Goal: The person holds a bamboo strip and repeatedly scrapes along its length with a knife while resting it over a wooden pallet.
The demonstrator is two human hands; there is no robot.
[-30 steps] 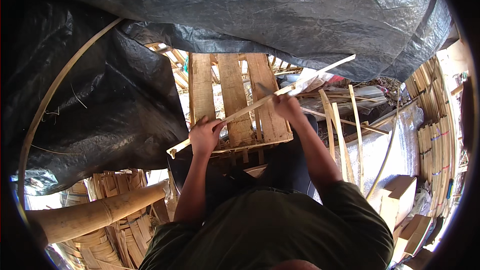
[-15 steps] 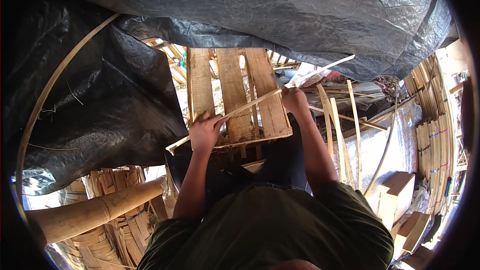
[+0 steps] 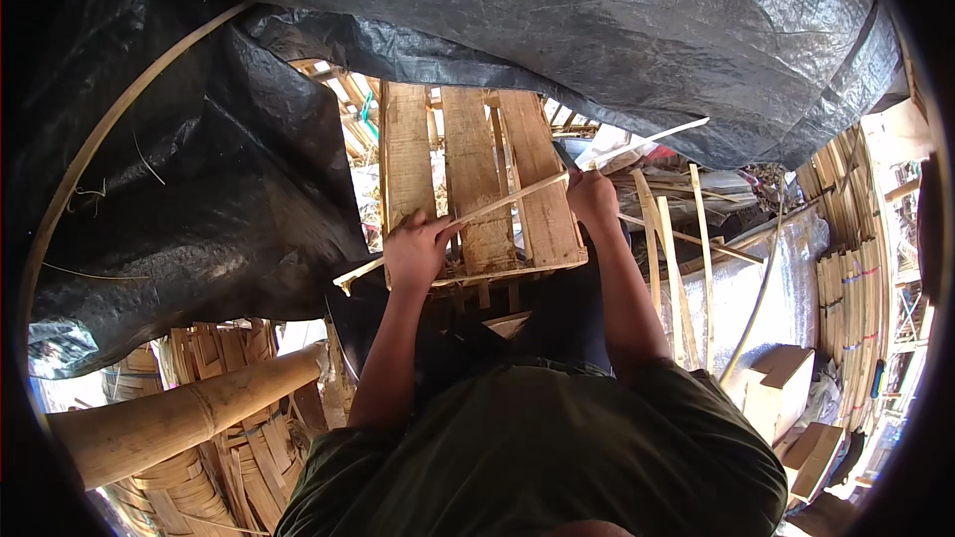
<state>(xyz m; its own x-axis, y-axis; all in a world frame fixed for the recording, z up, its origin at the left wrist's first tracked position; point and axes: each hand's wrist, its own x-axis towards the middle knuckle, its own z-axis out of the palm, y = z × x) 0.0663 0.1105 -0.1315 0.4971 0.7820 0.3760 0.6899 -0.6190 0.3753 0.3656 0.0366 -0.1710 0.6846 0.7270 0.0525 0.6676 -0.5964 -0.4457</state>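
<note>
Black plastic sheeting (image 3: 577, 40) filled the top and left of the view, hanging in creased folds. Below it, at the bottom, came the person's dark green shirt (image 3: 537, 447). Ahead of the knees, three broad wooden planks (image 3: 473, 159) ran side by side with gaps between them. A thick bamboo pole (image 3: 189, 420) slanted across the lower left, over some woven split bamboo (image 3: 179, 482).

Along the right edge stood bundles of wooden strips (image 3: 851, 308), bound with coloured ties. Between them and the person lay a shiny silver sheet (image 3: 738, 303), with a cardboard box (image 3: 781, 393) near its lower end. Three pale sticks (image 3: 701, 249) rose close to the right forearm.

One long, thin stick (image 3: 507, 201) passed slantwise over the planks, its near end low on the left, its far end high on the right, in front of the sheeting. The left hand (image 3: 416, 249) was curled around it, not far from the lower end. The right hand (image 3: 594, 196) was clenched, knuckles up, at the same stick farther along. From that fist jutted a short dark blade (image 3: 564, 153); whatever handle it had was hidden.
</note>
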